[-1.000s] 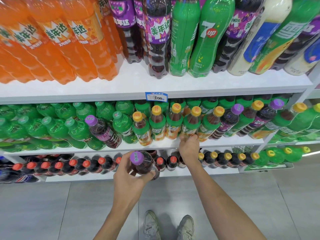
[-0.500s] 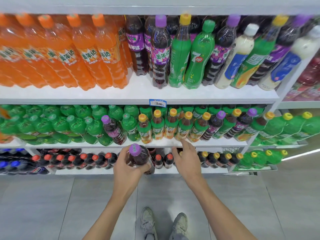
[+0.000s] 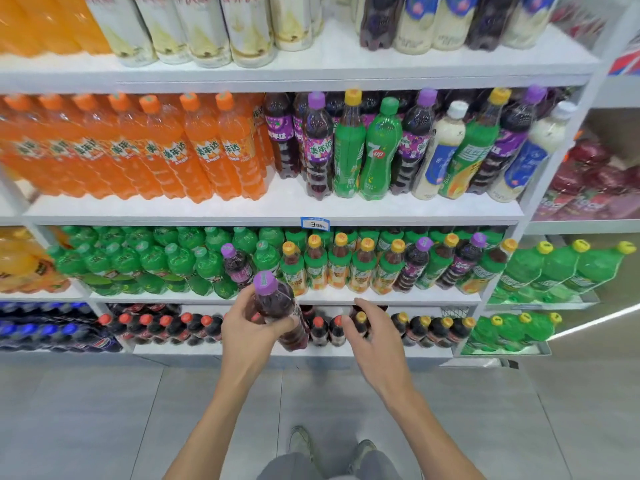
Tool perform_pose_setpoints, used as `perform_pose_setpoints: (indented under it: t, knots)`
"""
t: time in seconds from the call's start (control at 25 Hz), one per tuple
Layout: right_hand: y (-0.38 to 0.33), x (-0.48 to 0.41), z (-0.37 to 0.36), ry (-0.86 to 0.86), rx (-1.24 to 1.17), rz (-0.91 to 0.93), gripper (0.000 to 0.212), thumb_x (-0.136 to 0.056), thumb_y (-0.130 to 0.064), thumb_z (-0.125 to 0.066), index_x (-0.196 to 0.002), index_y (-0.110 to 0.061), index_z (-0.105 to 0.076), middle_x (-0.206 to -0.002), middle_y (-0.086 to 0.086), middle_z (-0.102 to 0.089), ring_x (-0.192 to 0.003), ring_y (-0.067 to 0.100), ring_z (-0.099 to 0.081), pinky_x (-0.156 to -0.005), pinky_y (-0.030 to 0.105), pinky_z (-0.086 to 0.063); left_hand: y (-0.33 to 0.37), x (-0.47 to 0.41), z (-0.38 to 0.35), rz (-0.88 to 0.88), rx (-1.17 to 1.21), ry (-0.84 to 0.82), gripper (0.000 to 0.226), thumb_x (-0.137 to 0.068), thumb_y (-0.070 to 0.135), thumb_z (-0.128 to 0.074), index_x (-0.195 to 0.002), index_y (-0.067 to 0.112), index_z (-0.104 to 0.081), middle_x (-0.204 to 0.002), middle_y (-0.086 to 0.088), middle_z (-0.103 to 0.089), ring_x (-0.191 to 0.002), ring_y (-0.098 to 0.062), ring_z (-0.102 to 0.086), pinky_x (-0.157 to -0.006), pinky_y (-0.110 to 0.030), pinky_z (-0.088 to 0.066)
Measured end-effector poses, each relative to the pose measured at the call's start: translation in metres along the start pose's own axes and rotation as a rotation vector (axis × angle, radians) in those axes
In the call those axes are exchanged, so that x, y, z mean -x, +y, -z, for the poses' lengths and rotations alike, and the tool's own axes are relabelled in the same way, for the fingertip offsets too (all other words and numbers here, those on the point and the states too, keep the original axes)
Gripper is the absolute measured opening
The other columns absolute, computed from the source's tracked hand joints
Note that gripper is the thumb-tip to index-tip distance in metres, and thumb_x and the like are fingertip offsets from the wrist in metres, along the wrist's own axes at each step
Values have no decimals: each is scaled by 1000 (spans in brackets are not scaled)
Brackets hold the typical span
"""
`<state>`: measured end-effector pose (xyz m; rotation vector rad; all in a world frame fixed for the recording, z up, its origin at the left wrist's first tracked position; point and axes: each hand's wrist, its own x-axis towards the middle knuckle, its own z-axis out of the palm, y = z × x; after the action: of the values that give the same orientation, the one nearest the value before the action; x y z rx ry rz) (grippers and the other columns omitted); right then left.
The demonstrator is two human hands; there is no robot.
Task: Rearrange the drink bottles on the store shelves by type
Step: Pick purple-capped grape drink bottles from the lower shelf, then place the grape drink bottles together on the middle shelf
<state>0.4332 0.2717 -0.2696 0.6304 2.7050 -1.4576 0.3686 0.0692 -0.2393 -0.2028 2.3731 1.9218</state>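
My left hand (image 3: pixel 251 327) grips a small purple-capped grape soda bottle (image 3: pixel 277 303) in front of the shelves, held upright. My right hand (image 3: pixel 372 336) hovers beside it with fingers relaxed, holding nothing. On the middle shelf (image 3: pixel 381 296), a row of yellow-capped green-label tea bottles (image 3: pixel 341 263) stands mixed with purple-capped grape bottles (image 3: pixel 415 261), and one more grape bottle (image 3: pixel 235 263) sits among green soda bottles (image 3: pixel 156 261). The shelf above carries large orange soda bottles (image 3: pixel 173 147) and a mixed group of big grape, green and white bottles (image 3: pixel 415 147).
The bottom shelf holds dark cola bottles (image 3: pixel 166 327) with red and yellow caps, blue-capped ones at far left. Green yellow-capped bottles (image 3: pixel 554 268) fill the neighbouring unit on the right. A price tag (image 3: pixel 314 223) hangs on the shelf edge. Grey tiled floor and my shoes (image 3: pixel 332 445) lie below.
The view has tilted up and pulled back, showing another shelf on top. My right hand has come off the tea bottles and drawn back, empty. The left keeps its grape bottle.
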Motion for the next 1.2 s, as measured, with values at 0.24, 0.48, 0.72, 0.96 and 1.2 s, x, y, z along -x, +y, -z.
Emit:
perform_pose_setpoints:
  t: [0.24,0.48,0.72,0.96,1.2]
  knots:
    - [-5,6,12,-1,-78,24,51,-102,-47,-58,-150,-31,-48,-152,-19,-47,-143,2,-38,-117,26,-32,30,-5,-2,-66,51,50,64,-64,-1,-93,-120,23,-72,-104,9,-79,-97,-7,-72,-73,-13,-56]
    - [-34,-30,13,22,-91,42,52,-102,-52,-55,-151,-36,-45,-145,-27,-41,-134,-8,-34,-117,26,-31,68,-61,-8,-155,55,28,69,-67,11,-96,-129,23,-69,-112,9,-78,-105,-10,-72,-93,-29,-59]
    - [-61,-68,-9,44,-92,-18,56,-102,-55,-54,-154,-37,-41,-155,-22,-41,-135,-6,-34,-113,25,-31,104,-152,-9,-284,60,-37,72,-71,11,-94,-135,21,-64,-119,10,-75,-109,-7,-70,-97,-27,-57]
    - [-77,-93,-25,60,-88,-60,57,-102,-56,-53,-154,-39,-40,-156,-21,-40,-133,-6,-33,-110,22,-29,119,-227,-19,-319,16,-98,79,-69,19,-94,-140,23,-61,-126,12,-71,-115,-6,-66,-103,-33,-55]
    - [-87,-125,-20,63,-41,-42,60,-102,-55,-52,-157,-34,-39,-159,-19,-39,-146,3,-35,-116,25,-31,119,-264,-41,-297,5,-109,70,-69,16,-94,-130,28,-64,-117,16,-72,-108,0,-67,-99,-32,-55]
